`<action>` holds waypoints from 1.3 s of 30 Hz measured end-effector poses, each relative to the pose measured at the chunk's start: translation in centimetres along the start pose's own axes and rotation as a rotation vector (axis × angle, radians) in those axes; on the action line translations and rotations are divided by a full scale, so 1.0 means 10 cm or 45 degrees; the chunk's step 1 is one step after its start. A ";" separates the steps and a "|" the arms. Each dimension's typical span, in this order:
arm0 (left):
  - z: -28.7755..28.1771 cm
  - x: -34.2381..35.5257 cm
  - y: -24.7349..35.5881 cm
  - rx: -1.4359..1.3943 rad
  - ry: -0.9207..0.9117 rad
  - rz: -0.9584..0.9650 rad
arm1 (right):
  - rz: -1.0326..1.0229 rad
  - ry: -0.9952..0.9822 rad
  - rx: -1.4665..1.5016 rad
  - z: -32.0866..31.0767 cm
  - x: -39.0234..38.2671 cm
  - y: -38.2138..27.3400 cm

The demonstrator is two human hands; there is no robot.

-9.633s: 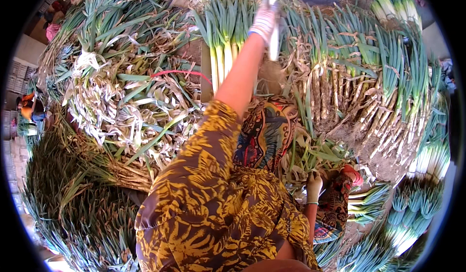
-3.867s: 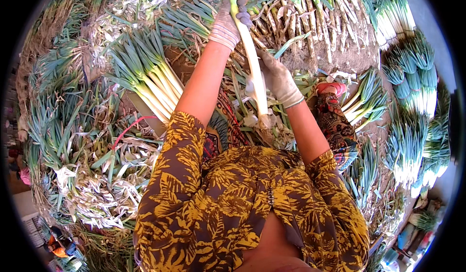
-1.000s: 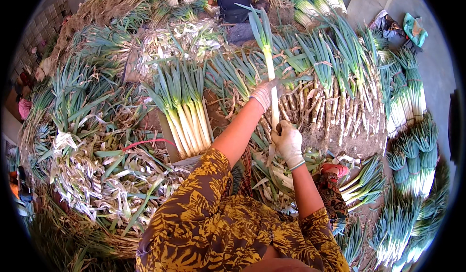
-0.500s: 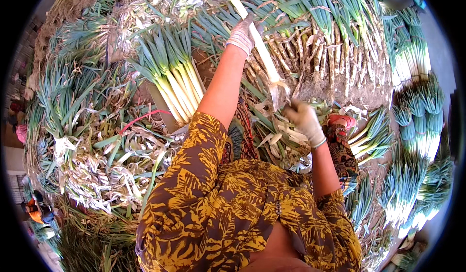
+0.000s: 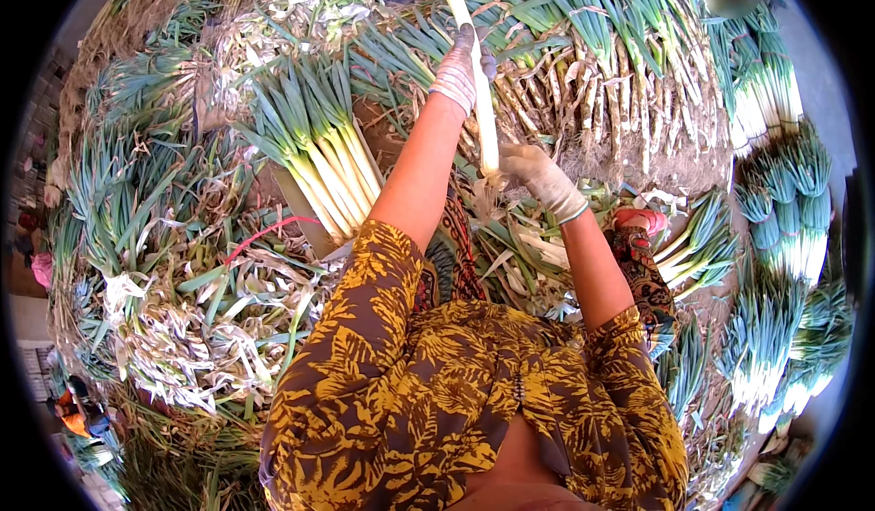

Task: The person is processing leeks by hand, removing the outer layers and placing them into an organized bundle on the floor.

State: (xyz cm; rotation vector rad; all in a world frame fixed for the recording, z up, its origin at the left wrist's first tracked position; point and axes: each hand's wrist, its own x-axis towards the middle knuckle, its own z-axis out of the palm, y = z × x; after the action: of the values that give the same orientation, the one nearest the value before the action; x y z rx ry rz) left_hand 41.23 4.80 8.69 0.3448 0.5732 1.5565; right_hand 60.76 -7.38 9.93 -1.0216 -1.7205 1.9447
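In my gloved left hand (image 5: 458, 72) I grip a long green onion (image 5: 483, 114), its green top pointing away from me and its roots toward me. The fingers wrap round the upper part of the white stalk. My right hand (image 5: 544, 179), also gloved, is closed at the lower end of this stalk, just above the stringy roots; its fingertips are partly hidden. To the left of my left forearm lies a bundle of clean green onions (image 5: 330, 169), white ends toward me. Beyond my hands, a large heap of untrimmed green onions (image 5: 629, 101) shows dirty stalks and roots.
Stripped leaves and peelings (image 5: 196, 347) cover the ground at the left. A red strap (image 5: 264, 236) lies by the bundle. A few green onions (image 5: 697, 247) rest to the right, beside my foot (image 5: 641, 219). Tied bundles (image 5: 788, 210) stand along the right side.
The green onion has swung more upright, its root end moving left. My right hand has moved left and away from me, onto the stalk's lower end. My left hand keeps its grip.
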 end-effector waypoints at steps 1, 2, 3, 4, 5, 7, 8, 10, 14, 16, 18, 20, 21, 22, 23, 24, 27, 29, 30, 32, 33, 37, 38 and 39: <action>0.02 -0.01 0.00 0.005 0.002 -0.014 | 0.017 -0.002 -0.036 0.00 0.00 0.03; 0.04 -0.04 0.01 -0.028 -0.048 -0.037 | -0.014 0.024 0.013 0.05 -0.02 -0.01; 0.05 -0.08 0.01 -0.062 -0.099 -0.062 | -0.036 0.033 0.050 0.05 -0.04 0.02; 0.07 -0.13 0.00 -0.095 -0.152 -0.086 | -0.057 0.042 0.086 0.06 -0.04 0.10; 0.09 -0.13 -0.03 -0.161 -0.235 -0.134 | -0.085 0.055 0.119 0.05 -0.04 0.16; 0.08 -0.09 -0.02 -0.281 -0.412 -0.194 | -0.076 0.064 0.238 0.12 -0.12 0.07; 0.10 -0.10 -0.04 -0.266 -0.453 -0.168 | -0.108 0.015 0.393 0.11 -0.13 0.12; 0.15 -0.05 -0.05 -0.364 -0.502 -0.232 | -0.236 -0.119 0.589 0.05 -0.08 0.19; 0.06 -0.02 -0.01 -0.330 -0.504 -0.333 | -0.098 -0.050 0.943 0.07 0.05 0.36; 0.17 -0.10 -0.02 -0.013 -0.220 -0.166 | -0.128 -0.186 0.884 -0.02 0.05 0.36; 0.28 -0.21 -0.02 0.354 0.161 0.049 | -0.020 -0.203 0.777 0.01 -0.05 0.27; 0.19 -0.19 -0.02 0.387 0.163 0.056 | 0.013 -0.223 0.649 0.04 -0.04 0.30; 0.13 -0.18 -0.03 0.403 0.165 0.058 | 0.015 -0.168 0.649 0.06 -0.05 0.32; 0.09 -0.14 -0.01 0.311 0.147 0.033 | 0.017 -0.114 0.650 0.10 -0.06 0.35; 0.08 -0.14 -0.01 0.285 0.128 0.025 | 0.020 -0.054 0.656 0.16 -0.10 0.30; 0.07 -0.14 0.01 0.259 0.110 0.018 | -0.001 -0.091 0.598 0.10 -0.07 0.39; 0.17 -0.22 0.02 0.196 0.076 0.040 | -0.030 -0.125 0.440 0.06 -0.09 0.39; 0.22 -0.27 0.03 0.165 0.056 0.055 | -0.080 -0.108 0.478 0.06 -0.07 0.44; 0.24 -0.27 0.03 0.153 0.043 0.055 | -0.104 -0.102 0.494 0.06 -0.07 0.45; 0.26 -0.29 0.02 0.160 0.046 0.037 | -0.052 -0.085 0.583 0.09 -0.10 0.46; 0.26 -0.27 0.01 0.081 0.009 0.008 | -0.027 -0.074 0.631 0.10 -0.12 0.47; 0.03 -0.06 0.00 -0.353 -0.249 -0.158 | -0.009 -0.257 1.058 0.21 -0.28 0.37; 0.01 -0.01 0.02 -0.430 -0.316 -0.219 | -0.036 -0.265 1.203 0.25 -0.28 0.45; -0.01 0.03 0.03 -0.506 -0.383 -0.278 | -0.040 -0.215 1.196 0.28 -0.28 0.50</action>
State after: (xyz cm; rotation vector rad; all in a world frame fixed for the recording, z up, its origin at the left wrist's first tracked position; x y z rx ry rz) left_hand 40.89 5.12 8.69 0.1985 0.0591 1.3376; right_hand 61.67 -12.19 5.96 -0.4729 -0.6671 2.4423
